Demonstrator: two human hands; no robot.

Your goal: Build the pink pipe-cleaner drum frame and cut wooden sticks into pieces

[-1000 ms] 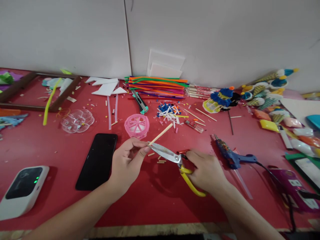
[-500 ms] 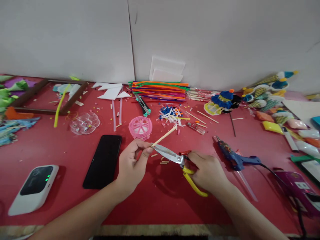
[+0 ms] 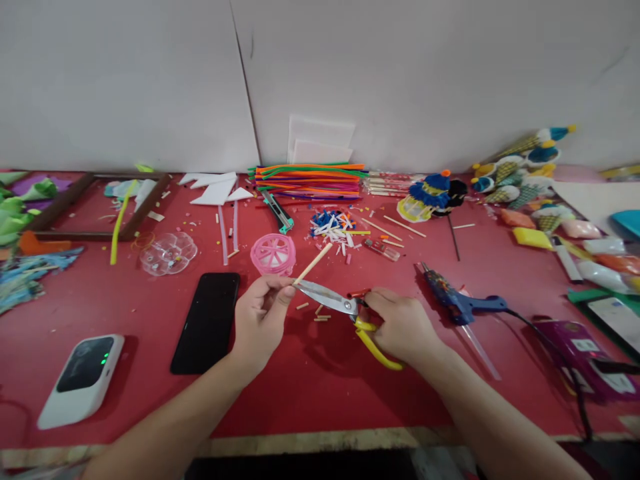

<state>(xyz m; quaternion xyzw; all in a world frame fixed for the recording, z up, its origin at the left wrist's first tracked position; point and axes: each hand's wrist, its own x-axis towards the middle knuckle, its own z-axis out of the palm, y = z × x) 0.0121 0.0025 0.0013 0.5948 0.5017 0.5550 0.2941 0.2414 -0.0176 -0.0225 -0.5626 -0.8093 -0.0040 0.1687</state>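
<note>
Between thumb and fingers, my left hand (image 3: 264, 313) pinches the lower end of a thin wooden stick (image 3: 314, 263), which slants up to the right. My right hand (image 3: 400, 327) is closed round the yellow handles of a pair of scissors (image 3: 327, 298). The blade tips meet the stick right by my left fingertips; whether they have cut into it I cannot tell. Below the blades, several short cut stick pieces (image 3: 323, 318) lie on the red table. A pink round plastic piece with spokes (image 3: 273, 254) sits just beyond my left hand.
A black phone (image 3: 206, 323) and a white device with a screen (image 3: 81, 381) lie at left. At right is a blue glue gun (image 3: 463, 300) with its cord. Farther back are a utility knife (image 3: 278, 212), pipe cleaners (image 3: 310, 182) and a pile of small scraps (image 3: 333, 229).
The whole view has shifted slightly, so most things appear a little to the left. Both hands keep their grips, and the scissors stay at the stick's lower end.
</note>
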